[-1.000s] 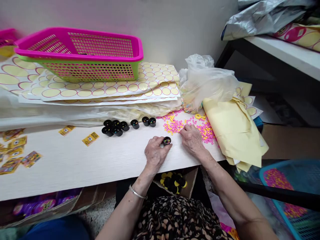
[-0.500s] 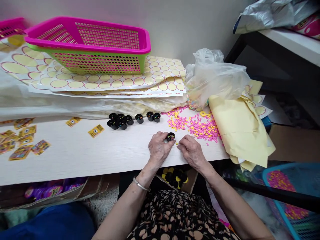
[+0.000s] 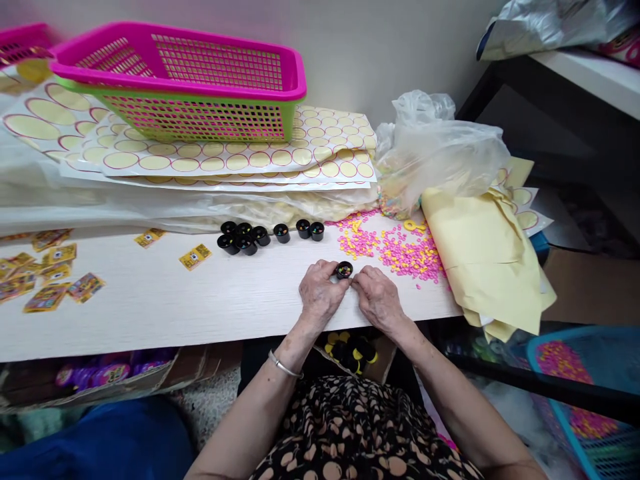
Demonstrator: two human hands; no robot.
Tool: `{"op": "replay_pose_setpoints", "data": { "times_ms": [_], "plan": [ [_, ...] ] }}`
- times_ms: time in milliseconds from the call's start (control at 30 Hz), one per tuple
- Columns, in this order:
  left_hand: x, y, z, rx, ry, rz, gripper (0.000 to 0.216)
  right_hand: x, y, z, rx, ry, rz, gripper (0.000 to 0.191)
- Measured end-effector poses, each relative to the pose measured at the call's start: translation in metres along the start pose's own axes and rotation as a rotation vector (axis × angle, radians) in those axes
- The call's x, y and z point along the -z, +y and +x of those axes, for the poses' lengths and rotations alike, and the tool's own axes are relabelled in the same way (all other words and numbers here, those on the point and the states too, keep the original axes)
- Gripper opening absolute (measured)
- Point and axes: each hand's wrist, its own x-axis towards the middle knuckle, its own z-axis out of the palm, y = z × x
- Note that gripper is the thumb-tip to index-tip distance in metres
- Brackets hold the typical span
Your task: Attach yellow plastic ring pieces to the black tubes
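Note:
My left hand (image 3: 320, 288) is closed around a small black cup (image 3: 345, 270), thumb and forefinger at its sides. Tiny coloured pieces show inside the cup, which stands upright. My right hand (image 3: 377, 293) is pinched, its fingertips close against the left thumb just below the cup; whatever they hold is hidden. Several more black cups (image 3: 245, 241) with coloured bits inside stand in a group farther back to the left. Beyond my right hand lies a loose spread of tiny pink and yellow pieces (image 3: 410, 257).
A pink and green basket (image 3: 200, 120) rests on sheets of round stickers (image 3: 240, 161) along the wall. Small yellow printed packets (image 3: 50, 297) lie at left. A plastic bag (image 3: 440, 153) and folded yellow paper (image 3: 480, 260) sit at right. Below the table is a box of black and yellow parts (image 3: 353, 350).
My right hand has moved left, up against my left hand. A small yellow piece that lay between the hands is out of sight at the right fingertips. The view has shifted slightly.

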Motion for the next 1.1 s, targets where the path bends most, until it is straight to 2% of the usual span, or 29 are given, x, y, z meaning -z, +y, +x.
{"op": "replay_pose_setpoints", "data": {
  "times_ms": [167, 300, 400, 500, 633, 700, 833, 967, 1100],
  "plan": [
    [-0.001, -0.001, 0.000, -0.004, -0.004, -0.014, 0.016, 0.006, 0.004, 0.010, -0.149, -0.107, -0.093, 0.017],
    [-0.002, -0.002, 0.000, 0.006, -0.017, -0.016, 0.017, 0.012, 0.010, 0.025, -0.332, -0.157, 0.039, 0.014],
    [-0.004, -0.003, -0.001, -0.004, -0.004, -0.012, 0.017, 0.014, 0.014, 0.030, -0.371, -0.128, 0.143, 0.015],
    [-0.004, -0.004, -0.001, -0.018, 0.009, -0.003, 0.019, 0.011, 0.016, 0.025, -0.310, -0.096, 0.199, 0.017],
    [-0.002, -0.004, -0.001, -0.023, -0.016, 0.010, 0.028, 0.004, 0.015, 0.013, -0.217, -0.030, 0.104, 0.013],
    [-0.002, -0.004, -0.001, -0.021, -0.032, 0.012, 0.028, 0.003, 0.013, 0.011, -0.193, 0.038, 0.088, 0.015],
    [-0.003, -0.004, -0.002, -0.041, -0.030, 0.002, 0.025, 0.009, 0.008, 0.018, -0.077, 0.216, 0.207, 0.016],
    [-0.001, -0.002, -0.003, -0.041, -0.034, 0.014, 0.020, 0.018, -0.001, 0.028, 0.093, 0.155, 0.160, 0.019],
    [0.000, -0.002, -0.003, -0.044, -0.042, 0.045, 0.016, 0.020, -0.005, 0.034, 0.141, 0.068, 0.043, 0.022]
  ]
}}
